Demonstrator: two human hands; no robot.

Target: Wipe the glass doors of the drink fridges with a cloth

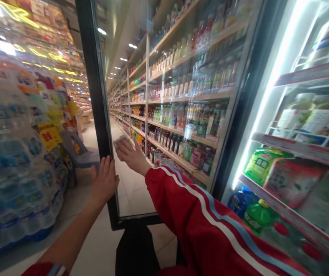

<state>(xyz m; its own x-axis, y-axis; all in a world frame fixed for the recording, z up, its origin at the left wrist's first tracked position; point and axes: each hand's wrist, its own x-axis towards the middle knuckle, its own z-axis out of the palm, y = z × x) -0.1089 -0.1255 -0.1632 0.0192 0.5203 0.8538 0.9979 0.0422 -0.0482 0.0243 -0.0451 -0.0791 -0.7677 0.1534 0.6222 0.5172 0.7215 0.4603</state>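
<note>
An open glass cooler door [112,224] with a black frame stands in front of me. My left hand [104,182] lies against the door's left frame edge, fingers stretched out and pointing up. Just right of it, my right hand [129,153] presses a crumpled, pale cleaning cloth [118,145] on the glass near that same edge. The fingers lie over the cloth, and part of it shows beyond them. My right arm is in a red sleeve with white and blue stripes. Bottles on shelves show in the door's glass, partly as reflections.
To the right, lit cooler shelves [296,145] hold bottles and packs, with a green bottle [258,216] low down. Wrapped water bottles [11,165] are stacked at left. A grey plastic chair [80,153] stands behind the door on the tiled floor.
</note>
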